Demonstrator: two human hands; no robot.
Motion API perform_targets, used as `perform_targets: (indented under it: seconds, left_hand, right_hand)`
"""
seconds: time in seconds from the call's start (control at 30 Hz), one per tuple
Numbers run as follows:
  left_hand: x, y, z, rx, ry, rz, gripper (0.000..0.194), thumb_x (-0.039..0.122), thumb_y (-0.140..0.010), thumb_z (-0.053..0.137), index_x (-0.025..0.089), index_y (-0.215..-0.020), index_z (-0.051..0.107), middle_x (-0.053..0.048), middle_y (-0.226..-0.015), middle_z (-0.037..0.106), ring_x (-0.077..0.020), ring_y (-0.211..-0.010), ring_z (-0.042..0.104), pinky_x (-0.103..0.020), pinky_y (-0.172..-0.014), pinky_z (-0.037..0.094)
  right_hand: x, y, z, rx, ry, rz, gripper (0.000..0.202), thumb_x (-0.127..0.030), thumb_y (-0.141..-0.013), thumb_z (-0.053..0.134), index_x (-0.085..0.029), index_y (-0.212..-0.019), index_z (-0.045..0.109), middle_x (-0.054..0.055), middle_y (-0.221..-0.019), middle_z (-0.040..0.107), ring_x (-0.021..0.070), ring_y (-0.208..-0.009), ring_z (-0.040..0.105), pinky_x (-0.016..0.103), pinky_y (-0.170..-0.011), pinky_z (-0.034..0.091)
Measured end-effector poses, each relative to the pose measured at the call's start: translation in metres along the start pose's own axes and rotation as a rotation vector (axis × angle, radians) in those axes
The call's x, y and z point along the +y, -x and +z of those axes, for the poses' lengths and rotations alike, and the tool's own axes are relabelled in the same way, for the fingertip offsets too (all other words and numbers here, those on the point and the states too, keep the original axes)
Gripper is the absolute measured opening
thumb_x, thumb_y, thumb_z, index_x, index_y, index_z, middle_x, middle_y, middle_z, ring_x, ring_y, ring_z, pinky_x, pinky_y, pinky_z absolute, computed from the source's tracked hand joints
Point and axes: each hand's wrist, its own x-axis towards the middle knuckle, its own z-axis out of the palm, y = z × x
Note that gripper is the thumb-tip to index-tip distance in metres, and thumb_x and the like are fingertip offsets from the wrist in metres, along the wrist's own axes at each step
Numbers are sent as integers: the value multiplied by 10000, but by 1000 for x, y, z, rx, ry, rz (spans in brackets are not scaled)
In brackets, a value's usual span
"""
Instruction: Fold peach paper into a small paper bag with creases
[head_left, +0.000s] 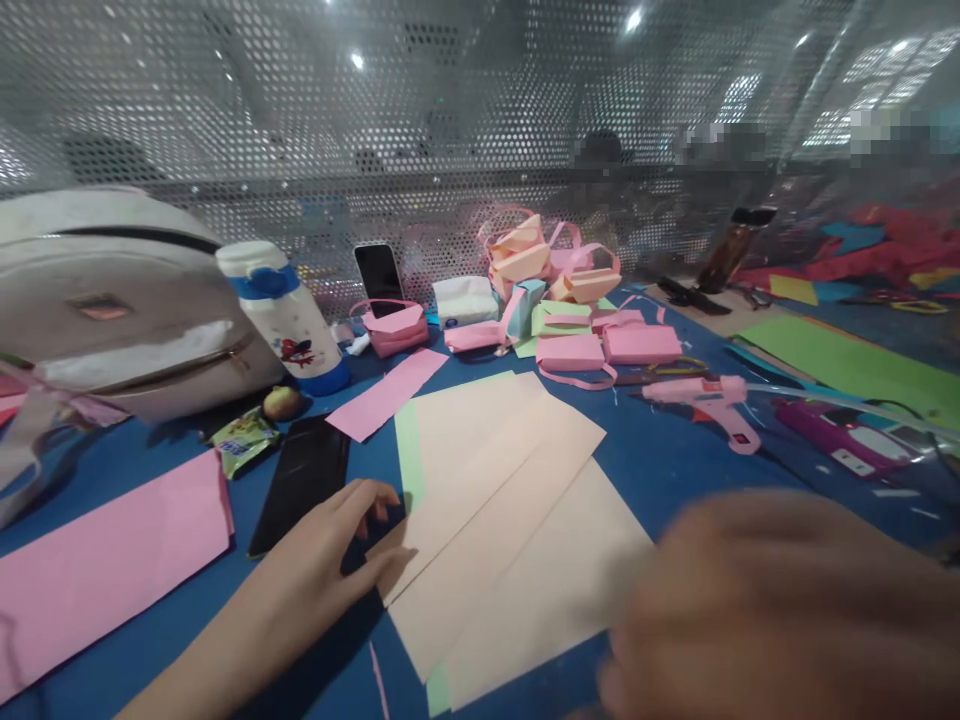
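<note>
While left hand touches left edge of peach sheets, thumb and fingers apart, right hand blurred, grip impossible to tell from here. Sheets overlapped on blue table, pink glue gun to right.

The one view looks from the person's head, just above the near side of the peach sheets, facing forward and down across them. It is close: the right hand, to the right of the sheets, looms large and blurred nearest the lens. The wide view takes in the backpack, left of and beyond the sheets, and reaches the perforated screen well behind them.
</note>
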Motion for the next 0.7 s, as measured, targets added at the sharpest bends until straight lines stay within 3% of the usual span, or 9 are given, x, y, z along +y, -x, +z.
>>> perform_targets:
  seconds: [0.07, 0.13, 0.27, 0.37, 0.43, 0.53, 0.7]
  left_hand:
    - [0, -4, 2, -59, -36, -46, 318, 477, -845, 632, 223, -1036, 612, -29, -900, 649, -212, -761, 606, -296, -678, 478]
    - [4, -7, 3, -94, -77, -68, 319, 456, -809, 674, 229, -1024, 613, -11, -871, 640, -207, -739, 579, -291, -667, 433]
    - [16, -14, 2, -176, -60, -65, 232, 377, -781, 694, 217, -914, 593, 31, -734, 585, -181, -680, 540, -265, -641, 356]
    - [20, -19, -1, -227, 5, -18, 201, 342, -799, 620, 203, -727, 494, 32, -720, 526, -153, -641, 493, -260, -612, 323]
    - [20, -23, -2, -228, 83, -18, 186, 331, -823, 544, 209, -712, 456, 30, -725, 500, -152, -643, 474, -256, -591, 312]
    - [20, -29, -5, -186, 198, -28, 109, 297, -845, 456, 216, -771, 464, 45, -690, 478, -152, -636, 463, -252, -576, 298]
    - [25, -39, -6, -119, 188, -12, 55, 274, -839, 449, 221, -832, 467, 39, -745, 532, -160, -677, 513, -259, -609, 309]
  right_hand:
    - [5, -32, -8, -16, -87, -76, 272, -337, -1017, 434, -280, -1100, 686, 36, -961, 743, 177, -911, 681, 285, -805, 558]
    - [19, -56, 0, -88, -87, -86, 283, -164, -1000, 412, -166, -1165, 643, 77, -1072, 728, 192, -975, 656, 328, -853, 524]
    - [52, -72, 40, -376, -79, -4, 286, -215, -972, 546, -162, -1250, 586, 99, -1261, 644, 231, -1151, 576, 396, -967, 456]
    - [62, -72, 61, -433, -165, -14, 476, -348, -881, 702, -167, -1292, 545, 104, -1310, 603, 249, -1209, 524, 400, -1006, 422]
    - [61, -74, 66, -417, -204, -17, 572, -369, -826, 757, -165, -1307, 524, 104, -1334, 579, 250, -1234, 496, 392, -1022, 399]
    - [60, -80, 65, -390, -172, 38, 538, -315, -805, 771, -166, -1264, 534, 101, -1275, 605, 254, -1180, 520, 386, -981, 396]
    - [70, -84, 59, -436, -11, 203, 144, -204, -802, 698, -210, -907, 601, 0, -882, 685, 202, -851, 610, 305, -719, 369]
